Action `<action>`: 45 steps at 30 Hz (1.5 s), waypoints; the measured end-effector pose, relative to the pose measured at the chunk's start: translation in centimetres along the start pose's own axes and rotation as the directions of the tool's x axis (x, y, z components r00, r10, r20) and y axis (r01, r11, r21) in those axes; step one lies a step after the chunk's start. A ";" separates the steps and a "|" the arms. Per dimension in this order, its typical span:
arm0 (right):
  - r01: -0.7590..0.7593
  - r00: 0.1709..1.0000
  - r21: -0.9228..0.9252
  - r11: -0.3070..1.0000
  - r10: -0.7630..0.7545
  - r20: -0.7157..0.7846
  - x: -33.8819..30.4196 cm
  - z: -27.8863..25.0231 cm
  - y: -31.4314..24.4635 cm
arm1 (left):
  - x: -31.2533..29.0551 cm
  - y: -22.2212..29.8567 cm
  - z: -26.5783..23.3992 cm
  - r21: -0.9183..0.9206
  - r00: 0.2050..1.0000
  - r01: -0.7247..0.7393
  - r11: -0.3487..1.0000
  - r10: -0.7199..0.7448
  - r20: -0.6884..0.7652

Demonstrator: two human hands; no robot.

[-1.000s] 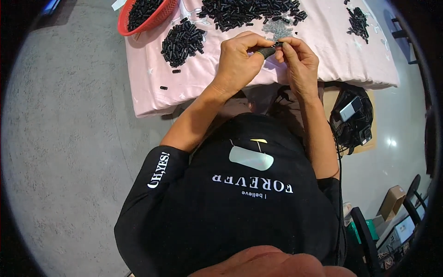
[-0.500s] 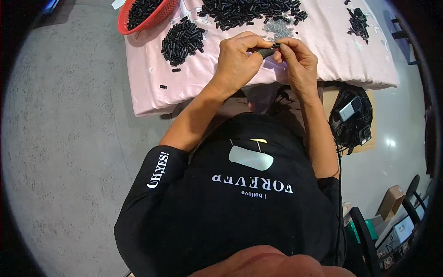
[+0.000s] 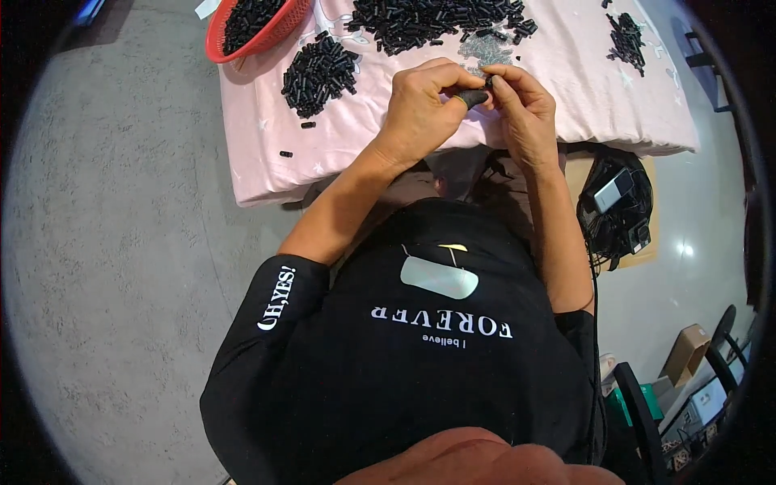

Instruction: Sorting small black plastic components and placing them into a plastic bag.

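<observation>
Above the near edge of a pink cloth-covered table [image 3: 582, 105], my two hands meet at the fingertips. My left hand [image 3: 424, 109] is closed in a pinch, a dark sleeve covering its thumb tip. Opposite it, my right hand [image 3: 529, 117] pinches a small black cylindrical part [image 3: 489, 82] between thumb and fingers. The left fingertips touch that part too, and they partly hide it. Just beyond the hands lies a heap of small clear or silvery pieces [image 3: 485, 50]. A large pile of black cylindrical parts [image 3: 420, 26] spreads behind it.
Left of my hands is a second pile of black parts [image 3: 319, 77], with two single ones near it. A red basket [image 3: 284, 31] full of black parts stands at the far left. Another small pile [image 3: 627, 44] lies far right. Black cables [image 3: 614, 234] sit below the table's right side.
My left hand has shifted slightly right, its covered thumb now closer to my right fingers. The small black part stays between the fingertips. The piles look the same.
</observation>
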State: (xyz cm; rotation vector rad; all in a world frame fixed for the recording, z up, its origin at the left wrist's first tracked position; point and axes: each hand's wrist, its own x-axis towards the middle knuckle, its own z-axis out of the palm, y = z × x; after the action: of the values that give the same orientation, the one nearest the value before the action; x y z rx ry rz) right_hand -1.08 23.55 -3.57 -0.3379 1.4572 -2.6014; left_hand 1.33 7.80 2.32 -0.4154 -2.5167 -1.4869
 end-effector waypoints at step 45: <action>-0.053 0.999 0.315 0.948 0.051 0.015 0.4 -1.1 0.5 | 0.0 0.2 0.6 0.166 0.950 -0.281 0.945 0.299 -0.094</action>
State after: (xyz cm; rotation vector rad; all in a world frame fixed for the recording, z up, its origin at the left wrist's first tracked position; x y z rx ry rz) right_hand -1.78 24.10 -4.52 -0.2635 1.0067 -2.7257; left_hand 1.41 8.36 2.20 -0.6229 -2.3337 -1.1674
